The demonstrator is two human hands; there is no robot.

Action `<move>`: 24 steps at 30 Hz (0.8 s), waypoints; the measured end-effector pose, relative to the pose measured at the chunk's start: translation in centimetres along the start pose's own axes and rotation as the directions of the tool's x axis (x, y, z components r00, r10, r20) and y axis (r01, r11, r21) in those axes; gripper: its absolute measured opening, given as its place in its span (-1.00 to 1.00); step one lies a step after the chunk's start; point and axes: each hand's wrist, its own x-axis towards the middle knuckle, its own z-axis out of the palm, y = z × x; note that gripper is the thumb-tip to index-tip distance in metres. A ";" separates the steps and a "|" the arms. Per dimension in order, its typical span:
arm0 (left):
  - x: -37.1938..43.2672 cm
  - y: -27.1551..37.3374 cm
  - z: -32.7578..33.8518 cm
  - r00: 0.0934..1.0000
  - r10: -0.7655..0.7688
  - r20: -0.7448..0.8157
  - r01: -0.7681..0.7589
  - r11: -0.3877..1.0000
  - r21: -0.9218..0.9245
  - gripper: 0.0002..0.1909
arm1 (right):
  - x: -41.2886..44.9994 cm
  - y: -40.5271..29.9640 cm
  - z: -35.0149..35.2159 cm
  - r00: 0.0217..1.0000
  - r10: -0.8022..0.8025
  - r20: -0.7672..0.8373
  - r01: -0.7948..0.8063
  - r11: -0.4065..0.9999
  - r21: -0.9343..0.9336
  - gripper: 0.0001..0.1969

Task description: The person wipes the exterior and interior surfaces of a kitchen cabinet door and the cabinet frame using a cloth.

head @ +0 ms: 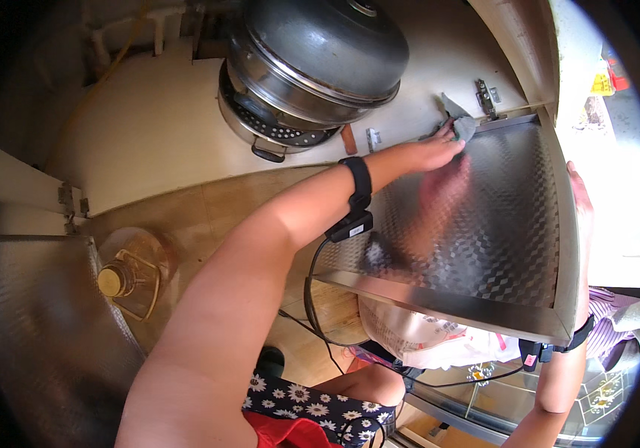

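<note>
My left hand (440,147) presses a grey-green cloth (463,122) against the hinge-side edge of an open metal cabinet door (493,218). The door's inner panel has an embossed checkered pattern and reflects my arm. My right hand (582,196) holds the door from its outer side, partly hidden behind the frame. Near the cloth, a metal hinge (486,99) joins the door to the cabinet. A black strap with a small cabled device circles each wrist.
A lidded steel steamer pot (320,61) stands on the cabinet floor (152,129). A large plastic jug (124,280) with a yellow cap stands on the tiles beside another open door (34,313). A white bag (437,330) sits below the held door. Cables (311,291) hang beneath my left arm.
</note>
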 end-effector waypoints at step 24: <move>-25.7 -10.4 -3.0 0.555 -0.831 0.022 0.832 0.555 -0.024 -0.34 | -1.0 2.1 -0.4 0.998 -0.006 0.070 0.000 0.997 0.080 -0.56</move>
